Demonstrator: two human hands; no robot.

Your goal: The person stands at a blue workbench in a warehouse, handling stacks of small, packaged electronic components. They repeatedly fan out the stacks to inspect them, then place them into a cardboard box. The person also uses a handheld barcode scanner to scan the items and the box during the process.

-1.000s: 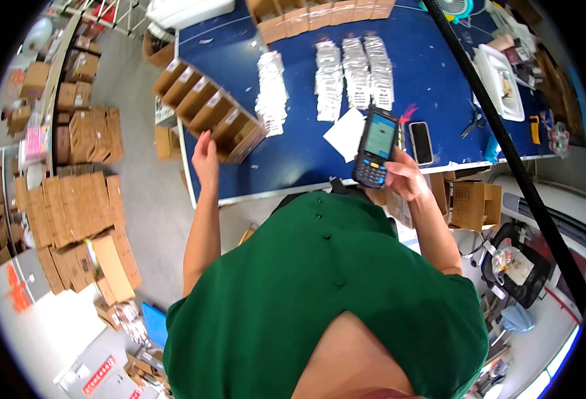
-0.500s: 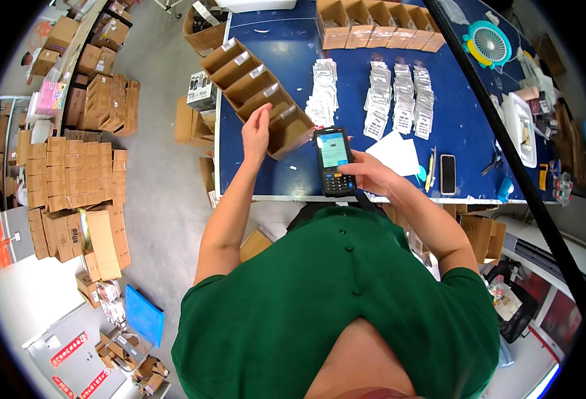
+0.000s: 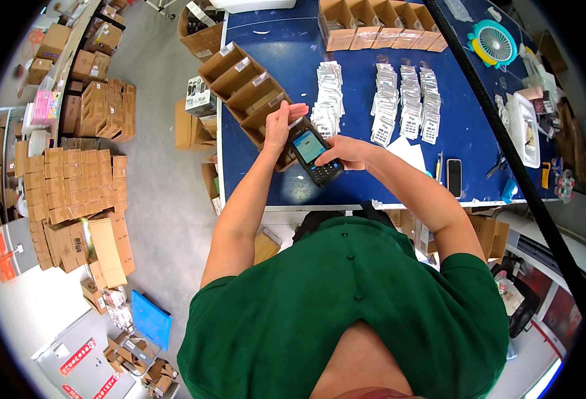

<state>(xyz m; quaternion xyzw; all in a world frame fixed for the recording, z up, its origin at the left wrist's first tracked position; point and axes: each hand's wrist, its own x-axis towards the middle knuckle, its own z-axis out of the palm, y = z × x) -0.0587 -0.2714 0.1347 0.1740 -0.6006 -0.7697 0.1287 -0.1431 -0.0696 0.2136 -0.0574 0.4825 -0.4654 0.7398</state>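
Note:
My right hand (image 3: 347, 151) grips a black handheld scanner (image 3: 314, 156) with a lit screen and a keypad, held over the front edge of the blue table (image 3: 366, 179). My left hand (image 3: 281, 123) is raised just left of the scanner's top end, fingers together, touching or almost touching its upper edge; whether it holds anything I cannot tell. Directly behind both hands stands a row of open cardboard bins (image 3: 246, 83). Beyond the scanner lie stacks of small clear packets (image 3: 329, 100) and further packet rows (image 3: 409, 103).
A black phone (image 3: 454, 177), a pen and white paper (image 3: 409, 151) lie right of the scanner. A white tray (image 3: 523, 120) and a teal fan (image 3: 494, 41) sit at the far right. Cardboard boxes (image 3: 73, 193) are stacked on the floor to the left; a black pole crosses the right side.
The scanner came down and left over the table's front edge. My left hand moved from beside the table up to the scanner's top end.

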